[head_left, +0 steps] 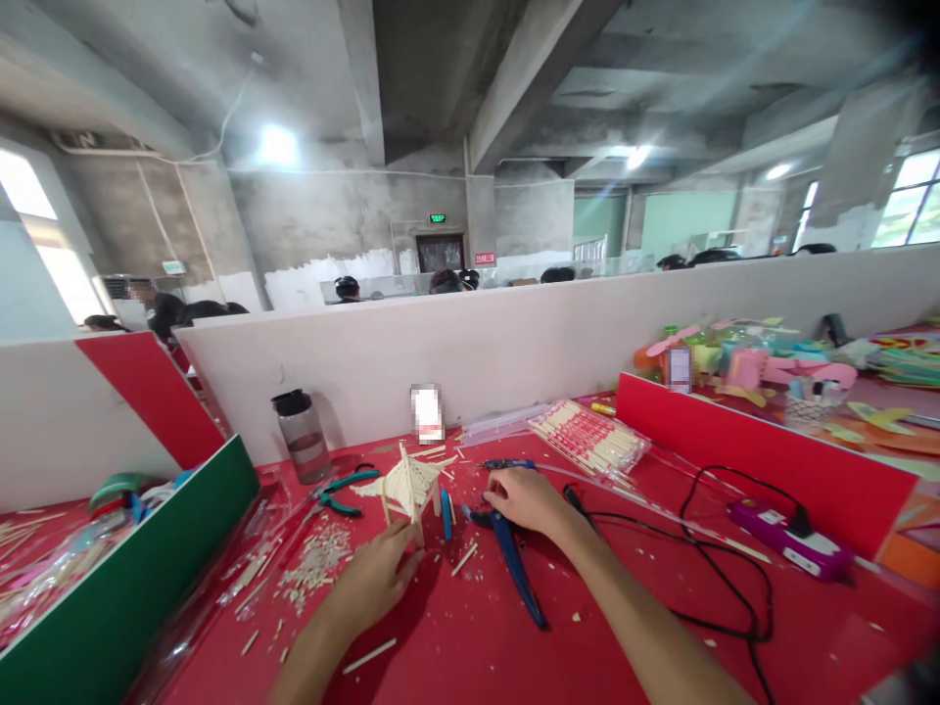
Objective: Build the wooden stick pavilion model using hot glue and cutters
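Left grip (378, 576): fingers curled; I can't tell whether they pinch.
Stick model (411, 484): just beyond left grip, legs partly behind fingers.
Right grip (529, 499): bent over blue-handled cutters (514, 566), underside hidden; hold unclear to me.
Slim tool (520, 464): beyond right grip, indistinct.

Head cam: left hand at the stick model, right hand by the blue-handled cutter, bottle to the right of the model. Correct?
Bottle side is wrong: the head view shows the bottle left of the stick model. The left hand is at the model, the right hand by the blue-handled cutter.
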A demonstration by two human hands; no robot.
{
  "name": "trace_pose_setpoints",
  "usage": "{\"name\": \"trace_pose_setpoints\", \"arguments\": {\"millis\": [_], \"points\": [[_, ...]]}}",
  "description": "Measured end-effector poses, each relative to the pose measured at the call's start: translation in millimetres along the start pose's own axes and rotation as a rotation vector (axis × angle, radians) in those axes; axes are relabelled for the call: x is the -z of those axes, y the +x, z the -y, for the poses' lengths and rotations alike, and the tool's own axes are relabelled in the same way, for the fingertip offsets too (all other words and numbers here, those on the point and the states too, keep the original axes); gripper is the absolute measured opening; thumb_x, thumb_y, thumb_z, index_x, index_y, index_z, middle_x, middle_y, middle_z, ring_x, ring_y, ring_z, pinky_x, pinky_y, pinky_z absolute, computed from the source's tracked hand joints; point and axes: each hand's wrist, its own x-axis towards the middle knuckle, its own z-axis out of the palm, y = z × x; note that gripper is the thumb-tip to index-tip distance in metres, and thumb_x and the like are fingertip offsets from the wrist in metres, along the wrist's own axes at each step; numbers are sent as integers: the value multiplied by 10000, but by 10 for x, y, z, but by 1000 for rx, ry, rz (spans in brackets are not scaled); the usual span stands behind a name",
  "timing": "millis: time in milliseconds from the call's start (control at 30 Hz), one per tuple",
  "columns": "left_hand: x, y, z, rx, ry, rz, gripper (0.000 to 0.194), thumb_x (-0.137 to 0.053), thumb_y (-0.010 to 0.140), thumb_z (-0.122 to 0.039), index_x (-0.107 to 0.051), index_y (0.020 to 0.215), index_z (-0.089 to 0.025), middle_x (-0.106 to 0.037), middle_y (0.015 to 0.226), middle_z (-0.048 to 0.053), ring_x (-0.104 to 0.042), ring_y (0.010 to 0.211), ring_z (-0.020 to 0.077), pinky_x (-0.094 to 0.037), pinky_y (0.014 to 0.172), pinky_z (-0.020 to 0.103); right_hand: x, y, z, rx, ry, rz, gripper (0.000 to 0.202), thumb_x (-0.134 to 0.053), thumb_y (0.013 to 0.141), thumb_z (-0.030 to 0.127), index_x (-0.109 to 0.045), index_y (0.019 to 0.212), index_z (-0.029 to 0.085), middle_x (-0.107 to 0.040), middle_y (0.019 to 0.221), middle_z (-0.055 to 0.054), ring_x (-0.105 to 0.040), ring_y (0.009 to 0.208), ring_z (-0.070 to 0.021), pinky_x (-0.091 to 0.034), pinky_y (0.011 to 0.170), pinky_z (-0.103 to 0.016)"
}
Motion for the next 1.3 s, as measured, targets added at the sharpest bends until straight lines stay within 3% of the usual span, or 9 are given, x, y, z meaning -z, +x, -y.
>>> {"name": "trace_pose_setpoints", "arguments": {"millis": [267, 467, 733, 867, 1067, 1167, 1300], "points": [[35, 16, -64, -9, 16, 6, 162, -411, 949, -235, -570, 958, -207, -682, 1002, 83, -666, 895, 235, -460, 795, 293, -160, -19, 173, 51, -13, 20, 232, -594, 911, 379, -707, 969, 184, -736, 1017, -103, -678, 987, -253, -439, 802, -284], [22, 18, -27, -25, 56, 30, 179, -409, 944, -212, -584, 983, -211, -676, 1040, 86, -664, 874, 225, -447, 759, 281, -125, -41, 312, 162, 80, 9, 206, -554, 944, 342, -696, 921, 195, -732, 894, -55, -672, 818, -187, -396, 701, -251], [172, -9, 104, -91, -58, 7, 184, -440, 957, -266, -612, 921, -211, -669, 964, 63, -635, 840, 213, -450, 751, 286, -233, -93, 531, 254, 94, 36, 176, -574, 921, 303, -714, 877, 206, -750, 870, -43, -668, 782, -177, -374, 686, -250], [198, -9, 38, -58, -195, -2, 207, -460, 957, -315, -627, 951, -192, -693, 912, 59, -623, 809, 214, -460, 743, 296, -261, -118, 558, 312, 159, 30, 184, -586, 919, 336, -723, 924, 214, -761, 893, -42, -680, 799, -183, -386, 702, -252], [182, -32, -47, -67, -293, 97, 235, -464, 945, -346, -619, 933, -169, -671, 839, 35, -586, 745, 183, -466, 698, 284, -234, -147, 656, 410, 320, 68, 188, -600, 899, 305, -741, 875, 183, -756, 857, -55, -655, 775, -175, -399, 701, -247], [174, -38, -8, -69, -230, 146, 160, -477, 908, -277, -603, 922, -179, -661, 826, 17, -565, 717, 160, -448, 661, 255, -131, -184, 709, 433, 540, 137, 223, -583, 910, 312, -734, 845, 161, -725, 776, -31, -615, 703, -138, -403, 665, -221], [159, -41, 4, -100, -77, 186, 142, -468, 895, -229, -606, 894, -195, -678, 843, 22, -581, 730, 161, -435, 671, 240, 35, -293, 800, 471, 841, 368, 249, -563, 890, 282, -672, 718, 138, -656, 680, 2, -547, 610, -99, -379, 579, -191]]}}
